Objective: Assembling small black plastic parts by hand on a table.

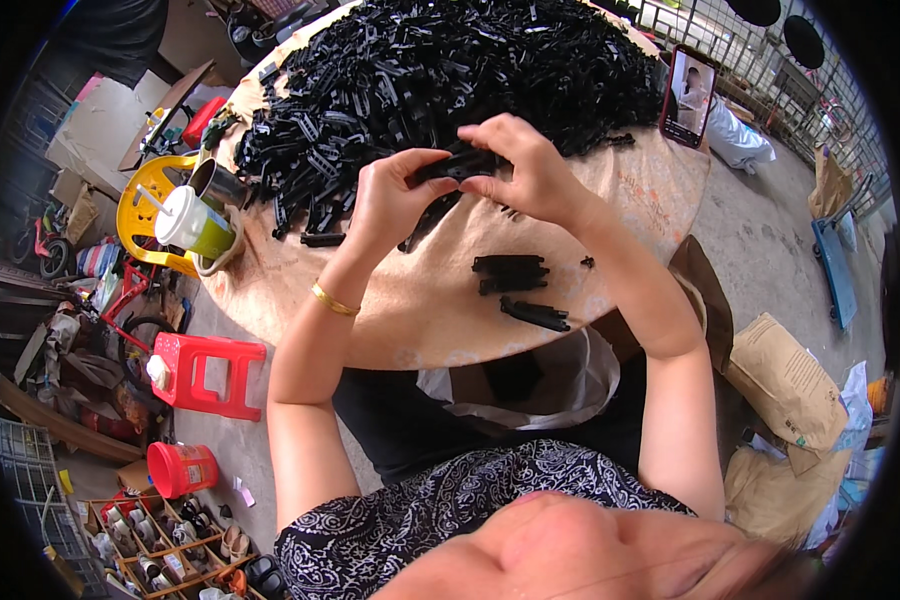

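My left hand (pixel 392 192) and my right hand (pixel 523 170) meet above the cloth-covered table, both pinching the ends of small black plastic parts (pixel 458 165). Thumbs and fingers close on them from either side; how many parts are held I cannot make out. Just beyond my hands rises a big heap of similar black plastic pieces (pixel 400 85). Closer to me on the cloth lie a neat stack of black strips (pixel 510 273) and a smaller bundle (pixel 535 314). A few loose pieces lie below my left hand at the heap's edge.
A phone (pixel 688 96) stands at the table's right edge. By the left edge are a drink cup (pixel 192 222), a dark metal cup (pixel 218 184) and a yellow chair (pixel 142 222). A red stool (pixel 208 374) stands lower left. An open white bag (pixel 570 385) sits beneath the near edge.
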{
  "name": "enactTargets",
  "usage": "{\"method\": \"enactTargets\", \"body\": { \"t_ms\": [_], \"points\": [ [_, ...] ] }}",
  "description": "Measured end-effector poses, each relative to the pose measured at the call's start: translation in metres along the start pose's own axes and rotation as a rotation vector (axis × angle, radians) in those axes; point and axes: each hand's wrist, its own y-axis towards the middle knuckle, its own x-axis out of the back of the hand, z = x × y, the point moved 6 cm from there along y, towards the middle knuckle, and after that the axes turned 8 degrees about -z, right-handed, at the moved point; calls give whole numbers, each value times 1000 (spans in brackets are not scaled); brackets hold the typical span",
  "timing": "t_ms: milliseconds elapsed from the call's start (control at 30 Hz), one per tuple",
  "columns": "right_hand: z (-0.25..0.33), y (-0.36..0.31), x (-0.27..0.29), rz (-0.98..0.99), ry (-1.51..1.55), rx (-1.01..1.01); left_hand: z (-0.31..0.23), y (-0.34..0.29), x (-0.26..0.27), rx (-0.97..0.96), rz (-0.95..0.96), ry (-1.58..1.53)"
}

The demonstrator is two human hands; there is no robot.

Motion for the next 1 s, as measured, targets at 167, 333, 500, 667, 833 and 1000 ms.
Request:
{"method": "enactTargets", "body": {
  "t_ms": [167, 333, 500, 667, 833, 1000],
  "points": [
    [-12, -6, -6, 142, 132, -191, -23, -8, 2, -157, -76, 123],
    [-8, -4, 2, 89, 182, -206, -28, -10, 0, -280, -105, 152],
    [-16, -9, -3, 123, 108, -217, -8, 1, -5, -100, 24, -53],
    [-35, -15, -11, 252, 534, -578, 15, -2, -14, 59, 142, -108],
    [-47, -17, 7, 514, -31, -276, -31, -36, -53, -445, 446, 113],
    [-48, -31, -11, 612, -239, -234, -11, 0, -12, -283, 47, 443]
  ]
}}
